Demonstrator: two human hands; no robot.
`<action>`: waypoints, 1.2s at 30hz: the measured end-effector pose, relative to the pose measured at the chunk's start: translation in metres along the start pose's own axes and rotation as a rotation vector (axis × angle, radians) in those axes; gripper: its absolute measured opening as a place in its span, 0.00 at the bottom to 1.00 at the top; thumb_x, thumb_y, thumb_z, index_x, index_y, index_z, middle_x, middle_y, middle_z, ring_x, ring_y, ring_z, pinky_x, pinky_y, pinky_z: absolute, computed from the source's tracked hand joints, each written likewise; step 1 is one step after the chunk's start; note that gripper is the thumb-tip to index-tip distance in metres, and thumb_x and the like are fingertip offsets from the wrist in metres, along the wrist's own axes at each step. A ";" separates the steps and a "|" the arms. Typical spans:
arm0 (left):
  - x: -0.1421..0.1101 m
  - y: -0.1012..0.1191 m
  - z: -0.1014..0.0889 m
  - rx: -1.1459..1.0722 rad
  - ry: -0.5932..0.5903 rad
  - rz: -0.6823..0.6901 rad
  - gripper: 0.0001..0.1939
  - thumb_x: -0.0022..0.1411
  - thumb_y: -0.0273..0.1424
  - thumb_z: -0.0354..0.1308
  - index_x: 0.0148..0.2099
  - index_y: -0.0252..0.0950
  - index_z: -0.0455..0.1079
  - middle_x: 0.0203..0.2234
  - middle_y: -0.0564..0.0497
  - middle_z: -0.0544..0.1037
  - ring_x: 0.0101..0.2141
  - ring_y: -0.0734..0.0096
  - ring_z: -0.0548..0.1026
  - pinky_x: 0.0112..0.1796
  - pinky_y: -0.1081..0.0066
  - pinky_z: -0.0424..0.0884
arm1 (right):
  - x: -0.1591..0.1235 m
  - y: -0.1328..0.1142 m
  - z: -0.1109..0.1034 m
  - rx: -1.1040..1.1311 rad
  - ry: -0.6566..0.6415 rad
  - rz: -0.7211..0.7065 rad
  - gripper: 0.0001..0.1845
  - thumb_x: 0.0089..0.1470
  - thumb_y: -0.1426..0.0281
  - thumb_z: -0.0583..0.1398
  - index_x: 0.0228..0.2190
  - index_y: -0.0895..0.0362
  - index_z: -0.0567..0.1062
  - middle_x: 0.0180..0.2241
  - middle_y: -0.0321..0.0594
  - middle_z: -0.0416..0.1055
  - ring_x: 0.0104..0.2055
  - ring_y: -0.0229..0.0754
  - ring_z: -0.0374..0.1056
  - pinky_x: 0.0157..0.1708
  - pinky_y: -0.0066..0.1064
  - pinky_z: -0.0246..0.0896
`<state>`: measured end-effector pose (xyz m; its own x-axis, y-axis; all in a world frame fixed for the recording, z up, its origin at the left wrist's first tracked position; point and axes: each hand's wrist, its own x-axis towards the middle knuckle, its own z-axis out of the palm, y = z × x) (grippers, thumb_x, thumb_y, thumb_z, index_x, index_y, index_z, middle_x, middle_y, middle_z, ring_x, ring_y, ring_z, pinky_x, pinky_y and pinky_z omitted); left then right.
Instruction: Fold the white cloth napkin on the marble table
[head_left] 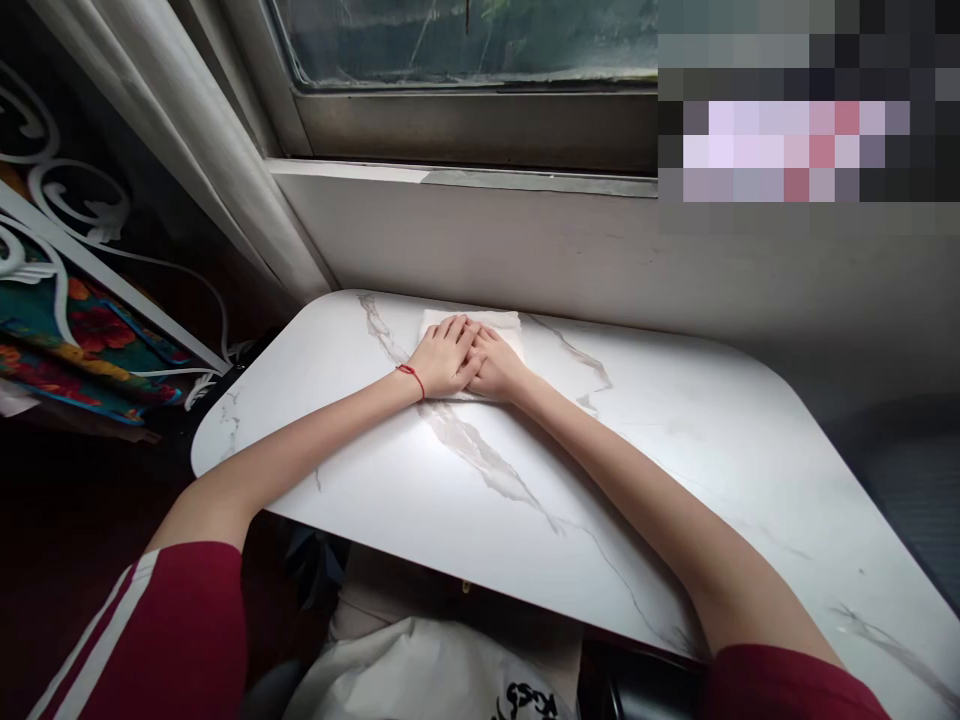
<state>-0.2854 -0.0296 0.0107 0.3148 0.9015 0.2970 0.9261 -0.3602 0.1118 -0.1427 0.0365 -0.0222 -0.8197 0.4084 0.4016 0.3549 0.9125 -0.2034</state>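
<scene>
A flat white cloth or paper towel [504,319] lies on the marble-patterned white table [360,440], close to its far edge; I cannot tell which material it is. My left hand [444,358] rests palm down on it, fingers stretched forward, with a thin red cord at the wrist. From the other side my right hand [496,366] also presses flat on the white piece. The two hands meet and overlap at the fingers, so part of the right fingers is hidden. Neither hand is wrapped around anything.
Behind the table runs a wall [480,230] below a window [465,45]. A grey curtain [202,140] hangs at the left, beside a white scrolled metal frame [127,260] and colourful flowered fabric [97,340]. A dark padded surface [907,480] borders the table at right.
</scene>
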 end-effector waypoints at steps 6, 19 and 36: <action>0.042 -0.014 0.014 -0.109 0.038 0.032 0.30 0.70 0.42 0.45 0.67 0.32 0.62 0.63 0.37 0.66 0.62 0.50 0.63 0.62 0.54 0.57 | 0.004 0.033 -0.009 -0.062 -0.001 0.121 0.31 0.57 0.68 0.53 0.59 0.70 0.70 0.59 0.62 0.68 0.63 0.61 0.58 0.65 0.54 0.51; 0.052 -0.017 0.023 -0.170 0.076 0.081 0.29 0.71 0.44 0.45 0.65 0.32 0.63 0.61 0.38 0.68 0.60 0.51 0.65 0.61 0.56 0.59 | 0.002 0.037 -0.013 -0.075 0.009 0.153 0.28 0.61 0.65 0.50 0.57 0.67 0.71 0.58 0.60 0.69 0.61 0.61 0.59 0.63 0.55 0.52; 0.061 -0.029 0.036 -0.250 0.199 -0.189 0.22 0.72 0.38 0.44 0.60 0.34 0.68 0.62 0.39 0.70 0.63 0.54 0.65 0.63 0.57 0.59 | 0.000 0.029 -0.018 -0.174 0.046 0.156 0.30 0.62 0.62 0.49 0.57 0.69 0.70 0.60 0.63 0.69 0.63 0.61 0.61 0.63 0.52 0.55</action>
<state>-0.2856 0.0447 -0.0081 0.0734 0.9023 0.4248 0.8772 -0.2610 0.4030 -0.1243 0.0630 -0.0117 -0.7288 0.5422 0.4182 0.5514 0.8268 -0.1112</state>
